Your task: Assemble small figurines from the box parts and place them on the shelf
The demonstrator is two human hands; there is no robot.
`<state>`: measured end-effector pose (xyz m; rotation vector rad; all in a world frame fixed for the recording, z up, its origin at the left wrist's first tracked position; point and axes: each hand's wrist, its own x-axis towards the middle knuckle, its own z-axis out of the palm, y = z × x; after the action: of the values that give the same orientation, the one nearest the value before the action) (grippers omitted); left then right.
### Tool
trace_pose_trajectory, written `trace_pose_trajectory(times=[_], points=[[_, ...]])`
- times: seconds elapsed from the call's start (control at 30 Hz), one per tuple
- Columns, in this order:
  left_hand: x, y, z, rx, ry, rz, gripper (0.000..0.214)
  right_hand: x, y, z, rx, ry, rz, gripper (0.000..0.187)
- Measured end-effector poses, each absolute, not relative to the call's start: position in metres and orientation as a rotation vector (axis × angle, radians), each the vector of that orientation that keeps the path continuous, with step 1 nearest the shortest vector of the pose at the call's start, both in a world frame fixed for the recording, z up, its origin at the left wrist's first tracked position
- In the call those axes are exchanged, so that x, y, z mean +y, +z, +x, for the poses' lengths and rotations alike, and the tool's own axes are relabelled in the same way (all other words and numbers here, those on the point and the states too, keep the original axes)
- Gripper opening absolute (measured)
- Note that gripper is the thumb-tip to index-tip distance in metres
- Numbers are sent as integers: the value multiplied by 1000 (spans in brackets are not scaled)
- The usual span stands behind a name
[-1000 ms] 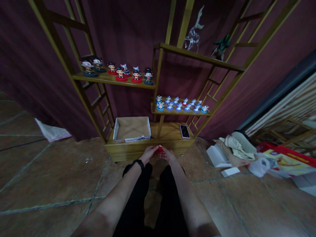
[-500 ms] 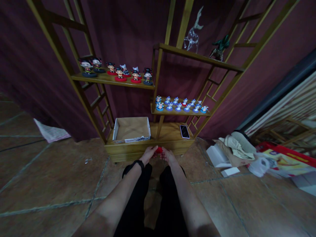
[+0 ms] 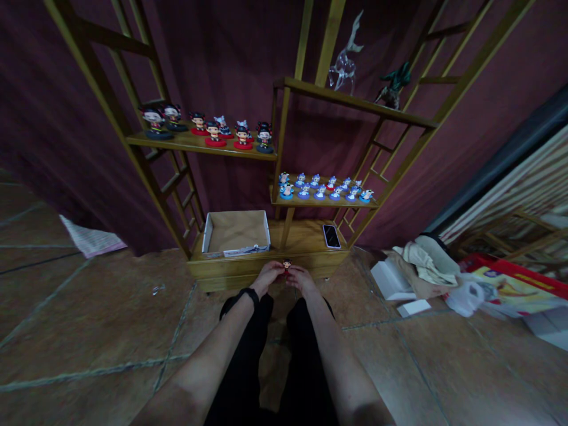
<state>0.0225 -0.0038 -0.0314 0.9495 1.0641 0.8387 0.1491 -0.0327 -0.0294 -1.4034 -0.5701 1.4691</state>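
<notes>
Between my two hands, in front of the shelf's base, is a small figurine point(image 3: 287, 265) with black hair and red at its base. My left hand point(image 3: 268, 276) is closed on its left side, and my right hand point(image 3: 302, 280) grips it from the right. The figurine stands upright with its front toward me. Behind my hands on the bottom shelf lies an open cardboard box point(image 3: 238, 232), its inside bare. Figurines on red and dark bases, such as a black-haired figurine point(image 3: 215, 135), stand on the upper left shelf point(image 3: 195, 144).
Several blue-and-white figurines point(image 3: 320, 191) fill the middle right shelf. A phone point(image 3: 331, 236) lies on the bottom shelf. Above stand a clear deer ornament point(image 3: 344, 68) and a dark green ornament point(image 3: 394, 87). White boxes point(image 3: 390, 281), cloth point(image 3: 423, 263) and a plastic bag point(image 3: 468, 297) lie on the right floor.
The figurine has turned in my hands: its red base faced me before, and now its head and front show upright. My hands have stayed in nearly the same place.
</notes>
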Motion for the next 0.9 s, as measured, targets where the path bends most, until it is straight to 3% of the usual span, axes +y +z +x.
trace_pose_trajectory(times=[0.23,0.9], points=[[-4,-29,23,1117,858,913,37,-34,-30,150,-579,1444,-1361,23],[-1,-35,20,1035,815,939,16,-32,-31,149,-627,1449,-1278,20]])
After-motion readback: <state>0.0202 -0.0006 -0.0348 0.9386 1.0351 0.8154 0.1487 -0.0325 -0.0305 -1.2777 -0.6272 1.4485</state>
